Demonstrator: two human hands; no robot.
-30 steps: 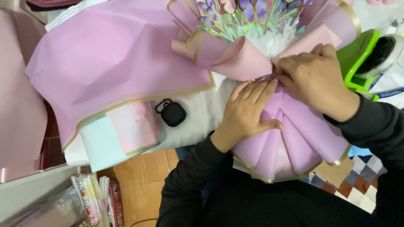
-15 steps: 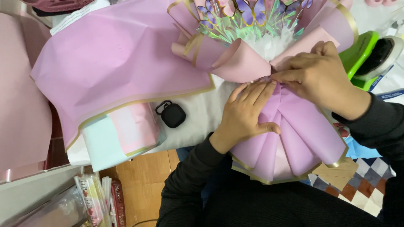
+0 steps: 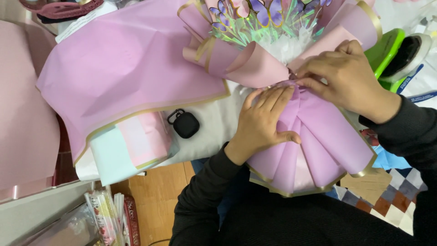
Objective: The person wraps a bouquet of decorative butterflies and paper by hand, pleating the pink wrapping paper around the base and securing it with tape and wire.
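Left hand (image 3: 264, 120) lies flat, palm down, fingers together, thumb spread wide. Right hand (image 3: 346, 75) arched beside it, fingertips (image 3: 302, 82) pinched. Both forearms in dark sleeves.

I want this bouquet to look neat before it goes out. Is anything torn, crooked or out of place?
Nothing looks damaged. The left hand presses flat on the pleated pink wrap while the right hand pinches its gathered neck. Only a small black case sits among the loose paper sheets, apart from the bouquet.
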